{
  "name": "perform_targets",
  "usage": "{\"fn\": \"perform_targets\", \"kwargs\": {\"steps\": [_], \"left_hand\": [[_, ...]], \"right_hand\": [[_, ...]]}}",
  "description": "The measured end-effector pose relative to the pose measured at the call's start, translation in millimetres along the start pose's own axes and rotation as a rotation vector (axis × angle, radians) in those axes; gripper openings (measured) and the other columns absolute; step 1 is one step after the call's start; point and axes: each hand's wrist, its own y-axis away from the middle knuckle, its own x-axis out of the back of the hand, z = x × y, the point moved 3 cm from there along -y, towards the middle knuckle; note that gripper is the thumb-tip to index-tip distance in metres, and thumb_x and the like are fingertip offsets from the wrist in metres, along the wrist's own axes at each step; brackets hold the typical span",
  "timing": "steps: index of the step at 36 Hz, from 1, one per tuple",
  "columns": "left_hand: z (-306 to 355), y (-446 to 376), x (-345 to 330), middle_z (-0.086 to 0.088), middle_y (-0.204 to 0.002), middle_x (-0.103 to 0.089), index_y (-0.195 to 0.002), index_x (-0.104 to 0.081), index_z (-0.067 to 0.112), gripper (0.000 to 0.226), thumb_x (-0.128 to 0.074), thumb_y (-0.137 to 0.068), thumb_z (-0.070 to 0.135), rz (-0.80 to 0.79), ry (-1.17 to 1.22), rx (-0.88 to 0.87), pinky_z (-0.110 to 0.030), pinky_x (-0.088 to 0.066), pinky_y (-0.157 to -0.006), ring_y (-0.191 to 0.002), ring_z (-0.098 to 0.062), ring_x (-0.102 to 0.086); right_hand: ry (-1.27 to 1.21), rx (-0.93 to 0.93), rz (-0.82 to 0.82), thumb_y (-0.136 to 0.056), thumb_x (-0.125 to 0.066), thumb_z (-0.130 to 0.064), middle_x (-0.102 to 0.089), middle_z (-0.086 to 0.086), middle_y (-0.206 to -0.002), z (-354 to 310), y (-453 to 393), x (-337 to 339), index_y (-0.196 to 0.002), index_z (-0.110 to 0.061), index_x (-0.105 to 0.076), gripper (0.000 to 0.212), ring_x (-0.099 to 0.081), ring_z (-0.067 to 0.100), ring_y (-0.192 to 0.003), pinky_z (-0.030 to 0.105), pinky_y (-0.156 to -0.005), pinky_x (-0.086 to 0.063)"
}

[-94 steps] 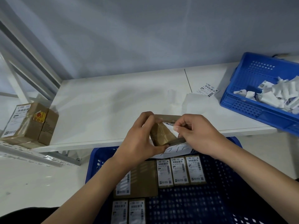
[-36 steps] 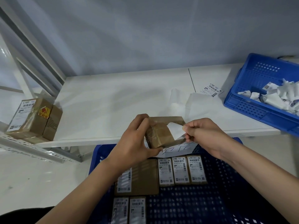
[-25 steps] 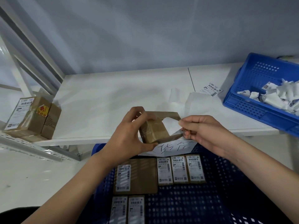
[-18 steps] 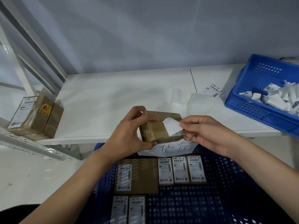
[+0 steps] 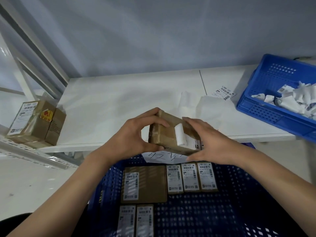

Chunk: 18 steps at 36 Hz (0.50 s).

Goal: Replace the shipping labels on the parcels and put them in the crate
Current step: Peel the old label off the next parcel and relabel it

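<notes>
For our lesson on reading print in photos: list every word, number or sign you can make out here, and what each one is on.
Paper sign on the crate: handwritten Chinese characters, partly hidden by the hands, not surely readable.
Red-and-yellow sticker on the shelf box: a mark, illegible.
Parcel labels in the crate: barcodes, print too small.
Loose label on the table: barcode, print too small.

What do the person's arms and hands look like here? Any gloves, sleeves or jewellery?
Both hands are bare: the left hand and the right hand show no gloves, and no rings can be seen on the fingers in view. Both forearms are uncovered up to the picture's edge, with no sleeve, watch or bracelet visible. The fingernails look short and plain.
</notes>
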Motion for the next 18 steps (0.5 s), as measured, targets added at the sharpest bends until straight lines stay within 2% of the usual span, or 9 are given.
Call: {"fn": "perform_targets", "kwargs": {"steps": [2, 4, 6, 8, 11, 15, 18], "left_hand": [[-3.0, -0.1, -1.6, 0.017, -0.139, -0.050, -0.119, -0.069, 0.033, 0.056, -0.092, -0.072, 0.014, -0.008, 0.019, 0.045, -0.035, -0.049, -0.105, -0.132, -0.008, -0.049], [-8.2, -0.7, -3.7, 0.021, -0.144, -0.048, -0.123, -0.067, 0.039, 0.061, -0.092, -0.072, 0.017, 0.019, 0.001, 0.107, -0.033, -0.044, -0.112, -0.135, 0.001, -0.045], [-11.7, -2.4, -7.3, 0.020, -0.144, -0.050, -0.131, -0.062, 0.041, 0.065, -0.089, -0.076, 0.019, 0.112, 0.009, 0.146, -0.033, -0.042, -0.115, -0.134, 0.003, -0.046], [-11.8, -4.2, -11.1, 0.015, -0.135, -0.056, -0.133, -0.059, 0.041, 0.062, -0.086, -0.081, 0.020, 0.267, 0.110, 0.212, -0.030, -0.049, -0.109, -0.125, 0.000, -0.053], [-8.3, -6.4, -21.4, 0.010, -0.121, -0.063, -0.134, -0.055, 0.038, 0.058, -0.083, -0.084, 0.030, 0.418, 0.300, 0.372, -0.026, -0.056, -0.093, -0.111, -0.006, -0.064], [-8.4, -7.5, -38.9, 0.003, -0.119, -0.067, -0.133, -0.053, 0.035, 0.059, -0.083, -0.083, 0.035, 0.435, 0.536, 0.515, -0.042, -0.058, -0.096, -0.104, -0.010, -0.070], [-9.4, -8.4, -45.3, -0.001, -0.118, -0.068, -0.130, -0.054, 0.034, 0.056, -0.084, -0.082, 0.033, 0.473, 0.587, 0.547, -0.043, -0.060, -0.094, -0.100, -0.013, -0.073]], "right_hand": [[-0.018, 0.001, 0.041, -0.073, -0.088, -0.038, -0.033, -0.019, -0.149, 1.0, -1.2, -1.5, -0.156, -0.033, -0.020, 0.107, -0.035, -0.001, -0.134, 0.016, -0.110, -0.030], [-0.027, -0.013, 0.094, -0.071, -0.088, -0.037, -0.044, -0.016, -0.139, 0.0, -1.1, 0.7, -0.150, -0.032, -0.032, 0.098, -0.043, 0.001, -0.123, 0.018, -0.104, -0.038], [-0.022, -0.045, 0.151, -0.068, -0.089, -0.042, -0.047, -0.014, -0.132, -1.3, -1.0, 3.3, -0.146, -0.031, -0.037, 0.094, -0.047, 0.003, -0.115, 0.020, -0.095, -0.040], [-0.071, -0.086, 0.221, -0.065, -0.089, -0.047, -0.051, -0.014, -0.124, -1.8, -1.7, 4.4, -0.138, -0.031, -0.042, 0.088, -0.052, 0.003, -0.107, 0.021, -0.085, -0.044], [-0.127, -0.142, 0.326, -0.062, -0.087, -0.055, -0.054, -0.014, -0.116, 1.0, -3.5, 2.5, -0.130, -0.030, -0.044, 0.084, -0.055, 0.002, -0.101, 0.027, -0.083, -0.050], [-0.144, -0.156, 0.381, -0.062, -0.087, -0.059, -0.052, -0.011, -0.115, 0.2, -4.1, -4.5, -0.125, -0.028, -0.042, 0.083, -0.055, 0.006, -0.101, 0.026, -0.079, -0.050], [-0.116, -0.158, 0.377, -0.062, -0.084, -0.064, -0.049, -0.010, -0.115, -2.6, -3.8, -13.7, -0.129, -0.026, -0.040, 0.089, -0.053, 0.008, -0.103, 0.026, -0.079, -0.050]]}}
